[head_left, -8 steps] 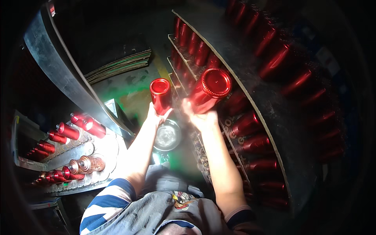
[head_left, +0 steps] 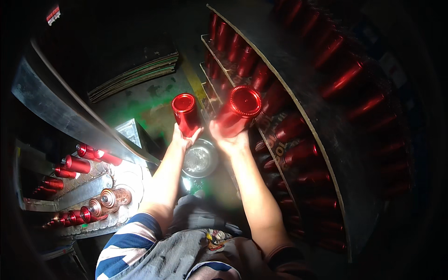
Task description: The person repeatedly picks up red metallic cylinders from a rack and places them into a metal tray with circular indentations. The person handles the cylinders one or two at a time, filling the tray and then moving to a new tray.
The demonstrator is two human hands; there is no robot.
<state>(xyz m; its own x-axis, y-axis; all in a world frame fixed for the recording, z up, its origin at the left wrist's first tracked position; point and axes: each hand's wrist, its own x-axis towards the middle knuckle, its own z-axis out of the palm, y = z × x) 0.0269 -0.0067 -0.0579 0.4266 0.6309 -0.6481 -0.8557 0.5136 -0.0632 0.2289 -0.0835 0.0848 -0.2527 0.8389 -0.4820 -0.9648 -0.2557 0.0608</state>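
My left hand [head_left: 185,136] is closed round the lower part of a shiny red jar [head_left: 186,114]. A round, beaded-rim end of that jar faces up. To its right, my right hand [head_left: 232,140] grips a second shiny red jar [head_left: 240,112], which looks larger and tilts toward the rack. Its upper end has the same beaded edge round a smooth disc. The two jars are held apart from each other. The ends inside my palms are hidden.
On the right, a tiered rack [head_left: 284,88] carries rows of red jars. At left, a conveyor [head_left: 133,184] bears red and copper-coloured pieces on spindles, below a curved metal guard [head_left: 60,100]. Between my forearms sits a round metal basin [head_left: 200,158]. Flat sheets [head_left: 135,77] are stacked behind.
My right hand has shifted left with its jar, away from the rack. The left jar has moved slightly left and is still held. The whole view has turned a little.
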